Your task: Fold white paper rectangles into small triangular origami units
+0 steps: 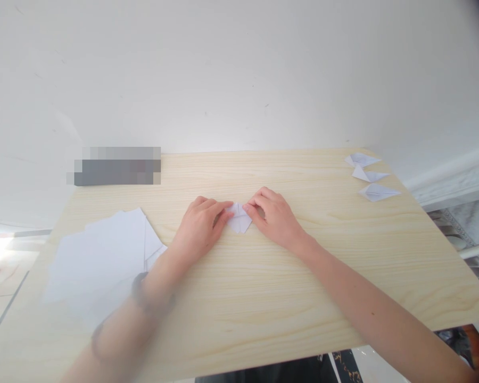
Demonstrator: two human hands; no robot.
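A small piece of folded white paper (239, 219) lies at the middle of the wooden table, with crease lines across it. My left hand (204, 223) pinches its left edge between thumb and forefinger. On the opposite edge, the thumb and fingers of my right hand (272, 215) are closed in the same way. The fingertips cover both upper corners of the paper. A dark band circles my left wrist.
Loose white paper sheets (104, 244) lie piled on the left of the table (239, 298). Three folded paper pieces (379, 192) sit in a column near the far right edge. A blurred-out dark object (115, 170) stands at the back left, before the white wall (231, 74).
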